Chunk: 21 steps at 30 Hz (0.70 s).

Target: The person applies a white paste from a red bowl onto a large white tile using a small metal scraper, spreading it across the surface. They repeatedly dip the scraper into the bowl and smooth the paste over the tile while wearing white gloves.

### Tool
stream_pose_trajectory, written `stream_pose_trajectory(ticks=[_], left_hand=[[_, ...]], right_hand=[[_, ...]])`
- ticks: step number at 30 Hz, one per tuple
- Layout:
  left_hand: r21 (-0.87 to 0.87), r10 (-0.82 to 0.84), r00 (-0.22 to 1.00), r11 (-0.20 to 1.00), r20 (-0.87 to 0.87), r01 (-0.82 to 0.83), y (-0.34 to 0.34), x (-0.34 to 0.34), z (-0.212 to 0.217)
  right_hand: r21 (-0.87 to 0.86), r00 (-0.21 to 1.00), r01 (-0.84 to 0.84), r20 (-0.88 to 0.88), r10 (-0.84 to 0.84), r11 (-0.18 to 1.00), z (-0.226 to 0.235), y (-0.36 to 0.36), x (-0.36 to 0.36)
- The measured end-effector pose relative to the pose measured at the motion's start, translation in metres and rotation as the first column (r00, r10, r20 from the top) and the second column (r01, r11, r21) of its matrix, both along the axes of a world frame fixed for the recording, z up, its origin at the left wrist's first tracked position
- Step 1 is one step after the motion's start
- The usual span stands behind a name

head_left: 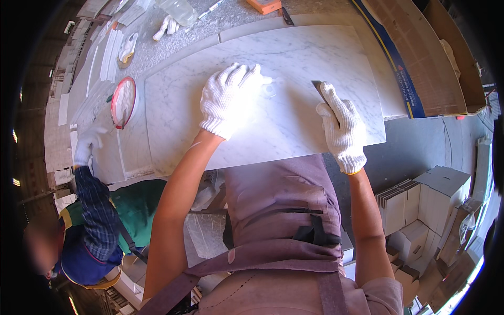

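A pale grey-veined marble slab (294, 58) lies flat in front of me, its near edge close to my apron. My left hand (228, 100), in a white knit glove, rests on the slab left of its middle with the fingers stretched forward. Just beyond its thumb is a small glossy, whitish patch (269, 89) on the stone. Over the slab's right part, my right hand (342, 123), gloved too, is closed round a putty knife (318, 88). Only its dark blade shows, pointing away and to the left; the handle is hidden in the glove.
Left of the slab stands a red-rimmed bowl (124, 102) of white paste with a tool in it. A co-worker's gloved hand (89, 144) is nearby. Gloves (167, 27), a clear container (178, 10) and an orange block (264, 5) lie beyond. A cardboard box (420, 58) borders the right.
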<state>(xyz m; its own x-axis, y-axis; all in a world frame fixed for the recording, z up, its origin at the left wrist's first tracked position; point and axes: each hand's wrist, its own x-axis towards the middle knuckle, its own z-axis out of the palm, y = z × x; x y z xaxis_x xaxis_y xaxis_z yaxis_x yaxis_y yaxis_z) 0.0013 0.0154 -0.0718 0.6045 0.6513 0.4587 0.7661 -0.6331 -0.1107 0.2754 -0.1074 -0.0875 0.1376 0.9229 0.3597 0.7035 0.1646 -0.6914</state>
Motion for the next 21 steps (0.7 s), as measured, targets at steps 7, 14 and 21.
stream_pose_trajectory(ticks=[7,14,21], left_hand=[[-0.06,0.05,0.998,0.997,0.046,-0.047,0.0,0.0,-0.002],[-0.515,0.433,0.282,0.748,0.856,0.419,-0.032,-0.016,0.001],[-0.464,0.47,0.055,0.881,0.881,-0.092,-0.083,-0.134,0.001]], right_hand=[[0.039,1.0,0.001,0.007,-0.001,0.999,-0.002,0.001,0.002],[0.04,1.0,0.024,0.013,-0.025,0.999,-0.006,0.001,0.005],[0.034,0.998,0.044,-0.037,-0.042,0.998,-0.011,0.003,0.003]])
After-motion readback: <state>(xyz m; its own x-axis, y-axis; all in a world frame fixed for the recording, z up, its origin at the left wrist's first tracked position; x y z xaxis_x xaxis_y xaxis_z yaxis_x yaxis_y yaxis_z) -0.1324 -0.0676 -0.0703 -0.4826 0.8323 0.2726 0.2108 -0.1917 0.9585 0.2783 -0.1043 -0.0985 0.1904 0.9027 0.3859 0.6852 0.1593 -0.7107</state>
